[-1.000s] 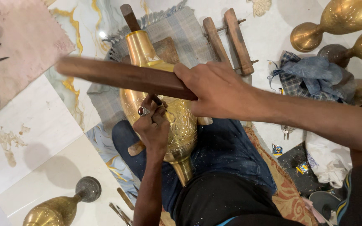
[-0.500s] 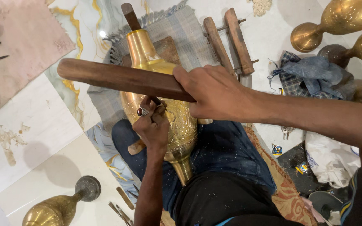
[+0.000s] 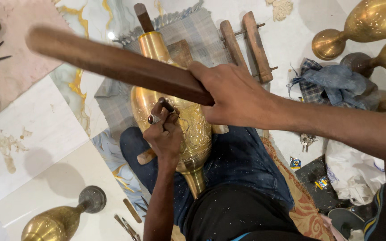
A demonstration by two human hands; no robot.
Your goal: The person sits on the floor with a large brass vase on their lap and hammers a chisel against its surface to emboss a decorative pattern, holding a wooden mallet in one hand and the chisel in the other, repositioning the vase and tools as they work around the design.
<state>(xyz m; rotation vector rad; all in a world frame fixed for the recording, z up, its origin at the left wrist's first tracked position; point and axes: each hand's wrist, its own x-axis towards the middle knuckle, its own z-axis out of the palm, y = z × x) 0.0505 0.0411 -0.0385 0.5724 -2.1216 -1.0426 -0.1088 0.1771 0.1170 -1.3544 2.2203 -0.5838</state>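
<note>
A tall engraved brass vase (image 3: 193, 129) lies across my lap on a wooden rest, its neck pointing away from me. My left hand (image 3: 164, 131), wearing a ring with a dark red stone, grips a small dark chisel (image 3: 166, 105) whose tip rests on the vase's body. My right hand (image 3: 233, 96) is closed around one end of a long dark wooden baton (image 3: 112, 64), which is raised above the chisel and the vase.
More brass vases stand at the top right (image 3: 367, 24) and bottom left (image 3: 59, 221). A wooden clamp (image 3: 246, 42), a checked blue cloth (image 3: 331, 82), keys (image 3: 307, 140), small tools (image 3: 128, 223) and a white bag (image 3: 354, 172) lie on the marble floor.
The wooden baton has lifted slightly, its far end rising toward the upper left. My left hand and the chisel have stayed on the vase.
</note>
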